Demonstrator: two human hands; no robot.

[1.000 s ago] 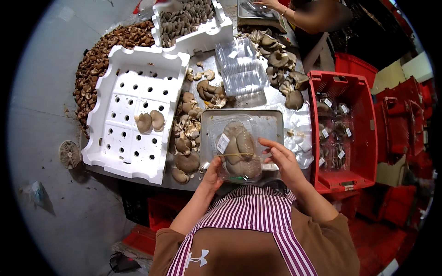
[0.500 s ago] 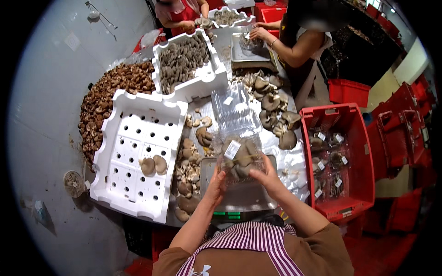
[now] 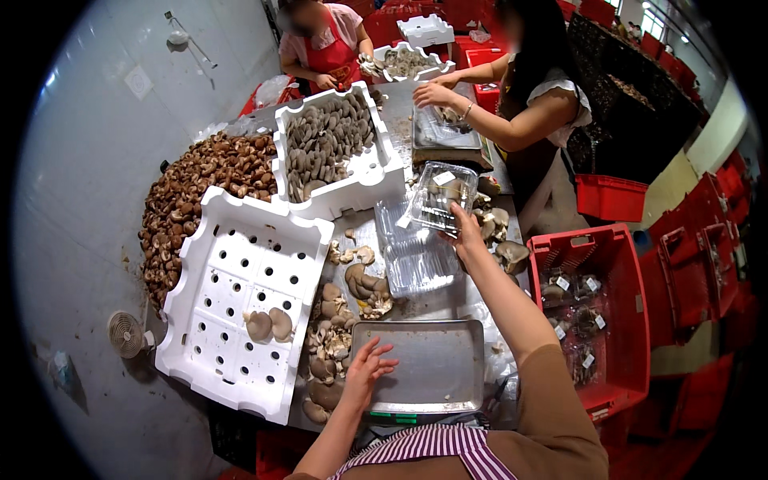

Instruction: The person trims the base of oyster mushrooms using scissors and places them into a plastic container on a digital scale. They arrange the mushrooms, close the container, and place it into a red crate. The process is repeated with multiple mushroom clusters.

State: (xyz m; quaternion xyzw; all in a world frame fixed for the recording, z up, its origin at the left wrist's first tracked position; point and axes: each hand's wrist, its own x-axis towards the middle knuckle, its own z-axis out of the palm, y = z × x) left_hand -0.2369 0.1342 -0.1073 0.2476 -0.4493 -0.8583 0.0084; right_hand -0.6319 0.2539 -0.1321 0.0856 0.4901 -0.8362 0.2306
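Observation:
My right hand (image 3: 466, 230) reaches forward, gripping a clear, labelled plastic pack (image 3: 444, 188) of oyster mushrooms above the far end of the stacked empty clamshells (image 3: 412, 256). My left hand (image 3: 370, 364) is open, fingers apart, over the left part of the metal scale tray (image 3: 424, 372) near me. Left of that tray lie loose oyster mushrooms (image 3: 324, 368), and beside them a white perforated foam crate (image 3: 244, 288) holds two mushrooms. A clump of oyster mushrooms (image 3: 360, 284) lies left of the clamshell stack.
Brown mushrooms (image 3: 192, 180) are heaped at the left behind a wall fan (image 3: 126, 334). A foam crate of grey mushrooms (image 3: 320, 136) stands beyond. Two co-workers (image 3: 544, 112) (image 3: 328, 48) work at the far end, one by another scale (image 3: 444, 132). A red crate (image 3: 592, 312) of packs stands right.
The pack has moved from above the near tray to far forward in my right hand. My left hand has let it go and opened. The view has tilted up, showing more of the co-workers.

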